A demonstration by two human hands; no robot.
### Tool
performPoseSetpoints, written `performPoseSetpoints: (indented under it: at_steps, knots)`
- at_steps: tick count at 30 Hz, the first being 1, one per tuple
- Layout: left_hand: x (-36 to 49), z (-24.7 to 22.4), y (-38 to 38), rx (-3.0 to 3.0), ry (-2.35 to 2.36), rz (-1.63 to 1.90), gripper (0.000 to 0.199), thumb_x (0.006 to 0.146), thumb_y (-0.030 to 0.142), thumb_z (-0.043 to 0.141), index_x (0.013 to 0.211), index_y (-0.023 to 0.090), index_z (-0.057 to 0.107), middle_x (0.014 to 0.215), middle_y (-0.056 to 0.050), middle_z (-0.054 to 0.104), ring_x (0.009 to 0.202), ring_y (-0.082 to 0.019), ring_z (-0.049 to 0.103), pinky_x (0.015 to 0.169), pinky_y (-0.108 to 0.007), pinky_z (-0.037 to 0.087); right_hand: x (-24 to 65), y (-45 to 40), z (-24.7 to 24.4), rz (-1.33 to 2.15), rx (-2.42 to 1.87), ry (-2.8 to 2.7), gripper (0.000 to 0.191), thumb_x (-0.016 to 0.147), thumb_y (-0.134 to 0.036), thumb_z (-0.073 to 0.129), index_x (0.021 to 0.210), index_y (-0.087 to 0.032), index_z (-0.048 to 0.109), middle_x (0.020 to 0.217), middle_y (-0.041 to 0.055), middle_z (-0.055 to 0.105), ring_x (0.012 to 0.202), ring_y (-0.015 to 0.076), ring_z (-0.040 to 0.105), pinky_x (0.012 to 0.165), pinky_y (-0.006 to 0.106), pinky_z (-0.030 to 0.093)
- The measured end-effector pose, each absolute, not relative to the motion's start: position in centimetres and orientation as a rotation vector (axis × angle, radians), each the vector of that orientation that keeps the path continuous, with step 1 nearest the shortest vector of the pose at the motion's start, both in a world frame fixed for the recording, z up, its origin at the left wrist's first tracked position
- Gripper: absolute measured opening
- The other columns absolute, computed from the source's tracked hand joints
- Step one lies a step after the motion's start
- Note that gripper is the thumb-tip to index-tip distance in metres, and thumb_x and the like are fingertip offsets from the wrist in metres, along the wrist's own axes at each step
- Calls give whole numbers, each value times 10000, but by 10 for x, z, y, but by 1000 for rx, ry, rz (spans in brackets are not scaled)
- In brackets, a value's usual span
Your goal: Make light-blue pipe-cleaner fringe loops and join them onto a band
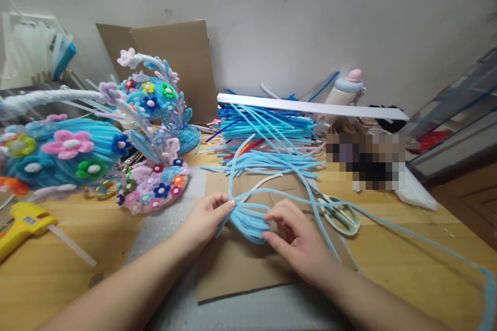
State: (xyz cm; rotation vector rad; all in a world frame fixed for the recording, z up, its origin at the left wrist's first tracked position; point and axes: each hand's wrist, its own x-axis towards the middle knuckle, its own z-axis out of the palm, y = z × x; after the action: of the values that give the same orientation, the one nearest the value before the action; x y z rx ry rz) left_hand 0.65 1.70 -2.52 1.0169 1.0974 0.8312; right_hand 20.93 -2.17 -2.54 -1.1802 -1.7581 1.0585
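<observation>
A bundle of light-blue pipe cleaners (248, 221), bent into rounded loops, is held above a sheet of brown cardboard (229, 274). My left hand (212, 217) pinches its gathered end between thumb and fingers. At the looped end, the thumb and curled fingers of my right hand (297, 240) close on the outer loops. Long loose light-blue strands (388, 220) run from the bundle up and off to the right, one passing over my right wrist area. Green-handled scissors (341, 216) lie just beyond my right hand.
A yellow glue gun (25, 227) lies at the left. Behind it stand flower-covered blue pipe-cleaner pieces (73, 152) and a flowered base (151, 186). Stacked pipe cleaners (267, 126) lie at the back, under a white strip (310, 106), near a bottle (344, 93). A grey cutting mat (166, 227) underlies the cardboard.
</observation>
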Motion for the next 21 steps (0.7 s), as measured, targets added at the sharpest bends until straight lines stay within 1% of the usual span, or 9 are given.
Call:
performPoseSetpoints:
  at_steps: [2,5,8,14,16,19,21]
  knots:
    - [7,-26,16,1007,1055,817,267,717,380,630,707,128,542,605,8,556,541,-84,471,546,-206,364,210,-21,-27,1028,-1198,-1857,82,803,-257,562,865,-213,591,788,13,491,639,123,448,573,252,347]
    - [7,-27,15,997,1047,789,249,749,367,605,712,129,544,569,30,508,497,-64,416,496,-187,322,208,-21,-31,1103,-1215,-1810,77,821,-261,541,796,-199,580,736,8,525,682,138,490,624,260,377]
    - [6,-27,15,959,1003,767,253,767,366,589,699,126,551,543,36,484,468,-53,373,460,-178,280,207,-22,-35,1134,-1214,-1775,64,804,-261,565,810,-199,579,737,2,544,671,135,497,623,258,386]
    - [8,-25,14,878,957,753,300,755,419,586,688,128,568,603,3,541,532,-80,462,512,-190,375,207,-23,-32,1004,-1236,-1788,96,818,-253,544,750,-193,579,703,9,549,671,146,509,624,261,382]
    - [9,-24,12,944,1049,761,301,726,424,614,692,129,563,564,20,528,481,-68,443,472,-179,355,207,-23,-31,965,-1230,-1805,92,818,-240,542,748,-194,578,698,10,544,663,145,506,615,261,381]
    - [12,-22,10,1051,1170,754,325,701,447,626,668,137,538,501,41,505,402,-49,395,393,-164,282,207,-24,-29,917,-1208,-1829,81,825,-230,534,769,-197,582,714,20,548,671,149,509,614,266,388]
    - [13,-22,9,1061,1183,736,354,706,489,596,661,146,524,497,36,518,392,-56,408,373,-164,289,208,-25,-28,886,-1187,-1853,78,831,-223,526,785,-200,585,727,27,554,682,153,512,621,271,393]
